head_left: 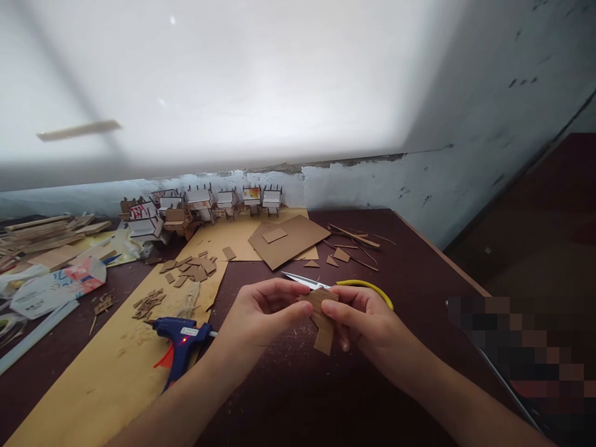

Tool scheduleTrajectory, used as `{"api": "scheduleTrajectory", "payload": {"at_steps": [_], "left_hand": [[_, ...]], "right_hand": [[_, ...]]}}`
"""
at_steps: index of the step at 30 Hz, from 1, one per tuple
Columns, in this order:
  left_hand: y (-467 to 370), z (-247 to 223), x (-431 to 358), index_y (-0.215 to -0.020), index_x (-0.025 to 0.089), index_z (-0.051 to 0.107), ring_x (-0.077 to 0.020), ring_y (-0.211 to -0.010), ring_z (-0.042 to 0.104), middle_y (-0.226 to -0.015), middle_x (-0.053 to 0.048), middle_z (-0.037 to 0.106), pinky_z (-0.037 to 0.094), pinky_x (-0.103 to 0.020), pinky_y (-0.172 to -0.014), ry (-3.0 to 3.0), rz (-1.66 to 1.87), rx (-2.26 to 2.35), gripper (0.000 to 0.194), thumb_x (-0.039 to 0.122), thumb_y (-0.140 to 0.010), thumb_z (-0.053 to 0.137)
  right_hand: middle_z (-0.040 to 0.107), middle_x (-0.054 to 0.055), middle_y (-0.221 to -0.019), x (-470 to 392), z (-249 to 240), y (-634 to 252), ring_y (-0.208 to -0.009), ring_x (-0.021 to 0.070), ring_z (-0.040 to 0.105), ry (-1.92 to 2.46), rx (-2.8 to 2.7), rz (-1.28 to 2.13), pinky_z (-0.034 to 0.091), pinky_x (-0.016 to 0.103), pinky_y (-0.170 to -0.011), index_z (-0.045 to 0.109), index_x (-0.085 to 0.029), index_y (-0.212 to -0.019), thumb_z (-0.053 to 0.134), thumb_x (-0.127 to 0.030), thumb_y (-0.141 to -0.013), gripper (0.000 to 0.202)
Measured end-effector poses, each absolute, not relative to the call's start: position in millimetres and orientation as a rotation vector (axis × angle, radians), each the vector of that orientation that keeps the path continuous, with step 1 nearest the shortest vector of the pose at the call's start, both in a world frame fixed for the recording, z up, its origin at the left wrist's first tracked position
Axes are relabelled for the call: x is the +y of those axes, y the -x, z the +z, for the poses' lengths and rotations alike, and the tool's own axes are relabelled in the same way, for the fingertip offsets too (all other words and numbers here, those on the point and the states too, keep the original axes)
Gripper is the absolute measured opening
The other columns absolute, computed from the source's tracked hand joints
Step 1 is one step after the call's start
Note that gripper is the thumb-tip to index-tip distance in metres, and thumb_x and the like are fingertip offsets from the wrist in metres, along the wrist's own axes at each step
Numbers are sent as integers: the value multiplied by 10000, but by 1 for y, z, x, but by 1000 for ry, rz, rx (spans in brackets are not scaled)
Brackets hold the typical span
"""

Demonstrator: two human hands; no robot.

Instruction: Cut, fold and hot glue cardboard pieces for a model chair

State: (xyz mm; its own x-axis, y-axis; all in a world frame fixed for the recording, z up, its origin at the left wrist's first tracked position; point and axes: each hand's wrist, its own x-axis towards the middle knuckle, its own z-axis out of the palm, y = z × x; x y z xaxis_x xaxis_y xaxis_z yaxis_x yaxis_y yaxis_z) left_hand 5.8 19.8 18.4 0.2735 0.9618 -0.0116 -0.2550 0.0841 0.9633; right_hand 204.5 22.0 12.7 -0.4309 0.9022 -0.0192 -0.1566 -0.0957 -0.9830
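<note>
Between both hands I hold a small piece of brown cardboard (325, 340) with angled edges. My left hand (261, 316) pinches its upper left edge between thumb and fingers. On the other side, the thumb of my right hand (372, 313) presses the front of the piece, its fingers partly hidden behind. Scissors with yellow handles (367, 284) are just beyond my fingertips, blades pointing left; part of them is hidden by the right hand. Farther back lies a larger cardboard sheet (291, 251) with a small rectangle (274, 235) on it.
A blue glue gun (179, 341) with a lit red light lies left of my left arm. Cut cardboard pieces (190, 269) and thin scraps (356, 239) lie about. Several small cardboard chair-like models (226, 200) stand along the wall. Wood strips (41, 233) are stacked at far left.
</note>
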Motion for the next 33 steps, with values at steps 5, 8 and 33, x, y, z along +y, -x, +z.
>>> {"api": "scheduleTrajectory", "payload": {"at_steps": [5, 8, 33], "left_hand": [[-9, 24, 14, -1062, 227, 795, -142, -827, 737, -918, -25, 805, 568, -208, -741, -1068, 1032, 749, 340, 176, -738, 886], [-10, 24, 12, -1075, 229, 790, -165, -865, 750, -920, -30, 807, 591, -239, -771, -1080, 1042, 651, 353, 134, -746, 872], [-9, 27, 10, -994, 219, 784, -139, -841, 729, -927, -21, 791, 582, -220, -764, -1141, 1100, 572, 296, 89, -742, 866]], "right_hand": [[560, -18, -632, 20, 9, -207, -519, 67, 443, 842, -1302, 1750, 338, 191, -503, 704, -145, -844, 687, -398, -938, 270], [547, -16, -632, 19, 11, -207, -525, 72, 448, 808, -1283, 1799, 337, 187, -497, 681, -148, -804, 704, -411, -920, 288], [528, -24, -651, 16, 18, -203, -501, 58, 392, 661, -1196, 1922, 339, 168, -459, 721, -130, -846, 744, -385, -890, 260]]}}
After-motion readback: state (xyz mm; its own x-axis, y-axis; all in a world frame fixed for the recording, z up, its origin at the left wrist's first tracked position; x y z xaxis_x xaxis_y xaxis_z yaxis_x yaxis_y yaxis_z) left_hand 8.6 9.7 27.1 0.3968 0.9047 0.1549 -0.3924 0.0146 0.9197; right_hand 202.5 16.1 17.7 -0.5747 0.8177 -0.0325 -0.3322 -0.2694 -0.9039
